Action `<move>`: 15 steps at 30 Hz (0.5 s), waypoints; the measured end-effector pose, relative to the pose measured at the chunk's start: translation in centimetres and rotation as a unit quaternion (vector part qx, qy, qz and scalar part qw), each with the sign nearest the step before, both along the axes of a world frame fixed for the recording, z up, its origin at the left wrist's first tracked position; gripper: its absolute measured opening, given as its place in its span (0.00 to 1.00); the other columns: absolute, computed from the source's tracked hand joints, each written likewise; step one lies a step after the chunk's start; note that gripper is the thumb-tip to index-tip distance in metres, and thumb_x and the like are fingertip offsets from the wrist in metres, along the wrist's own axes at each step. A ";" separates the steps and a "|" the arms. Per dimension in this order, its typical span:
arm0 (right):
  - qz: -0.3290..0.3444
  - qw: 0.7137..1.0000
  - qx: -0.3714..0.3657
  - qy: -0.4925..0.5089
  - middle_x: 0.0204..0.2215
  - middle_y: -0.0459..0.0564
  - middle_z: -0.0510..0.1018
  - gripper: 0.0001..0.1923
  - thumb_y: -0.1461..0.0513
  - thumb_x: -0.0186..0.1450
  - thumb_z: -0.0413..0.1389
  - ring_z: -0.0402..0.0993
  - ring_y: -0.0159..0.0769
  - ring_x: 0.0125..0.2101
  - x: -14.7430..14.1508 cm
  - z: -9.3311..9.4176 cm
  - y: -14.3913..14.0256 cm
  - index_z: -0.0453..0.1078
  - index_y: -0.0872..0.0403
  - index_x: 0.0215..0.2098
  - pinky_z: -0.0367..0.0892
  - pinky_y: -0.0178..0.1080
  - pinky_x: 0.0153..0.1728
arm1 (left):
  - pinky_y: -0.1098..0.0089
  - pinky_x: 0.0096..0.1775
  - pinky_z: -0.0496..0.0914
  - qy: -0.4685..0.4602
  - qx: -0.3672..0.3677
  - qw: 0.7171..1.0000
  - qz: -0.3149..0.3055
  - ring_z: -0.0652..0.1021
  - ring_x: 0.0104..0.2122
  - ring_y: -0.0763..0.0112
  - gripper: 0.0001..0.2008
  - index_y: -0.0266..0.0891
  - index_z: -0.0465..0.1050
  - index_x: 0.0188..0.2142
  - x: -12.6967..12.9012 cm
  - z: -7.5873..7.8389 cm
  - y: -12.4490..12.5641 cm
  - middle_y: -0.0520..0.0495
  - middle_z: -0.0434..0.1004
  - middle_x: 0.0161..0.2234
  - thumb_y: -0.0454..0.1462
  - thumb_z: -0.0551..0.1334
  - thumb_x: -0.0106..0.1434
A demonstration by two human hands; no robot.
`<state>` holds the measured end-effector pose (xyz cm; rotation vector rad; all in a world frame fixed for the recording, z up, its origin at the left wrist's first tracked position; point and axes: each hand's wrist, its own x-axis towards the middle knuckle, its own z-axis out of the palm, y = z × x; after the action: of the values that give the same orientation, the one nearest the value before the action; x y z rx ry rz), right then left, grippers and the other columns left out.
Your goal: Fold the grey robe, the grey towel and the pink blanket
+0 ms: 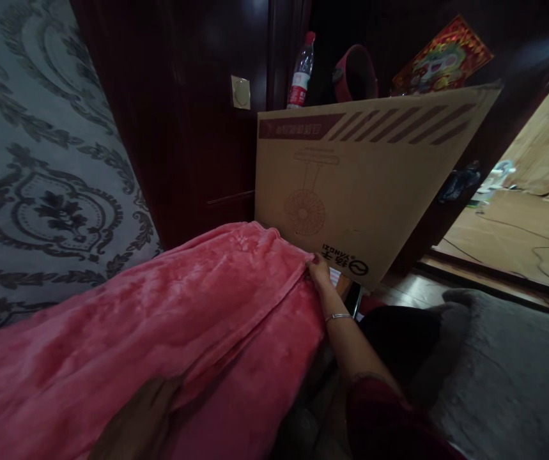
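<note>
A plush pink blanket spreads over the left and middle of the view, with a folded edge running diagonally across it. At the far right corner of that fold, my right hand pinches the blanket's edge; a silver bangle circles the wrist. My left hand is low in the view, dark and partly cut off by the bottom edge. It lies at the near end of the fold, with the fingers against the blanket, and whether they grip the cloth is hard to make out.
Just beyond the blanket stands a large cardboard box. On or behind its top are a plastic bottle, a red band-like loop and a red decorated card. Grey plush fabric lies at right, near a doorway. Patterned wall rises at left.
</note>
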<state>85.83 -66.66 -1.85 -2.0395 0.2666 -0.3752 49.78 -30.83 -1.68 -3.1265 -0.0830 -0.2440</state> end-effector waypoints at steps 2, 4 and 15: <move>-0.006 1.000 -0.001 -0.002 0.41 0.54 0.81 0.31 0.64 0.61 0.55 0.79 0.38 0.35 0.2 0.6 0.4 0.65 0.58 0.63 0.75 0.37 0.37 | 0.54 0.49 0.73 0.004 0.000 1.000 -0.014 0.77 0.47 0.60 0.16 0.40 0.73 0.51 0.3 0.2 -0.2 0.43 0.76 0.48 0.45 0.61 0.67; -0.012 1.000 -0.006 -0.011 0.42 0.55 0.81 0.30 0.67 0.58 0.54 0.79 0.39 0.38 0.4 1.5 0.4 0.68 0.59 0.60 0.74 0.37 0.41 | 0.54 0.49 0.74 0.003 0.000 1.000 -0.028 0.77 0.47 0.62 0.19 0.37 0.70 0.54 0.4 0.5 -0.3 0.41 0.74 0.52 0.45 0.62 0.68; -0.109 0.993 -0.040 0.024 0.45 0.56 0.80 0.28 0.66 0.57 0.52 0.76 0.45 0.45 -3.3 1.0 -4.3 0.74 0.54 0.55 0.68 0.44 0.51 | 0.43 0.37 0.75 -0.035 -0.009 0.996 -0.079 0.80 0.45 0.43 0.23 0.63 0.72 0.55 -1.3 2.0 -1.8 0.50 0.81 0.43 0.44 0.56 0.60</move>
<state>82.55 -70.94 -0.86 -2.1053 0.5135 -0.4768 48.44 -32.61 0.33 -3.1455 0.1650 -0.3561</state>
